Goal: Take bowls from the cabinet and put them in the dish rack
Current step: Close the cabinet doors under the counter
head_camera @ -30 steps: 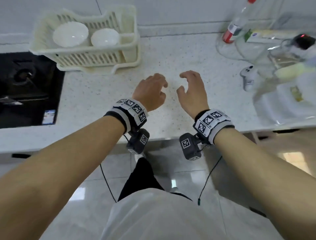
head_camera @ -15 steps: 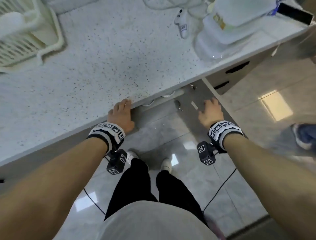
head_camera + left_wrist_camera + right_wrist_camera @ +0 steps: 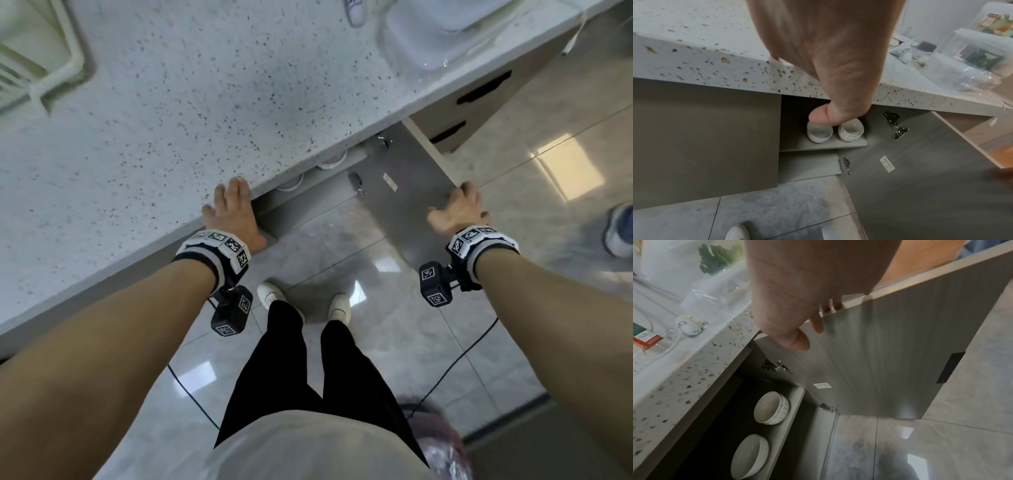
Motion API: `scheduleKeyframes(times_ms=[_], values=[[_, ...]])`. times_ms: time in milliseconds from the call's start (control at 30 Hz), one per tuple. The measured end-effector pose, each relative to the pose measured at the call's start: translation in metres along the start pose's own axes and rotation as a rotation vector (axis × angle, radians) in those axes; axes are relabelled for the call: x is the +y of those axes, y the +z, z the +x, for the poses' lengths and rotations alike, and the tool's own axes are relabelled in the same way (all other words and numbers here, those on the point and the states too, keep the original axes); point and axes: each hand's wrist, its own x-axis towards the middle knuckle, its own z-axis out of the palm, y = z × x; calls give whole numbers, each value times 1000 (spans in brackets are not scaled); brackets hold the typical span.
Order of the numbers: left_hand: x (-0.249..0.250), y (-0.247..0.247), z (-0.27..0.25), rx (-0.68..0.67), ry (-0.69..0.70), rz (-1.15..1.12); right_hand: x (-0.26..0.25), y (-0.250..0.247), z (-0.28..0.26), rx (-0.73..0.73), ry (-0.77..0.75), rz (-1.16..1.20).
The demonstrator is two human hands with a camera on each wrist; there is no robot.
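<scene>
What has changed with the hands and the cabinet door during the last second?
Both hands left the countertop. The right hand took hold of the door by its top edge and swung it open wider. The left hand dropped to rest on the counter's front edge. The bowls stayed on the cabinet shelf, untouched.

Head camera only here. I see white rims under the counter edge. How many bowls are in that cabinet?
Observer: The left wrist view shows a plain white bowl beside a striped stack, apparently of two bowls, both on the upper shelf.
Operator: How does the right hand hold the door?
Observer: In the right wrist view the right hand hooks its fingers over the top edge of the cabinet door, with the thumb on the inner face.
</scene>
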Motion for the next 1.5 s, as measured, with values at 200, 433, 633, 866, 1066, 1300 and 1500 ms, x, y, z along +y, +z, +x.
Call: scheduleKeyframes(times_ms=[200,433,633,866,1066,1300,1500], values=[[-2,-7,0,-43,3,41,2,-2,1,-40,9,19],[-1,-6,-3,-18,7,75,-20,3,-21,-52,13,-6],[-7,-1,-8,84,86,-63,-43,24,-53,-98,-79,-15],[-25,8,-5,111,169,-105,-95,50,-79,-87,-136,107],[-34,13,-1,124,211,-132,-149,55,-84,-172,-239,159],[-45,13,0,131,280,-113,-211,58,-84,-158,-307,255],[-44,17,0,156,266,-105,-229,59,-83,-216,-368,197]])
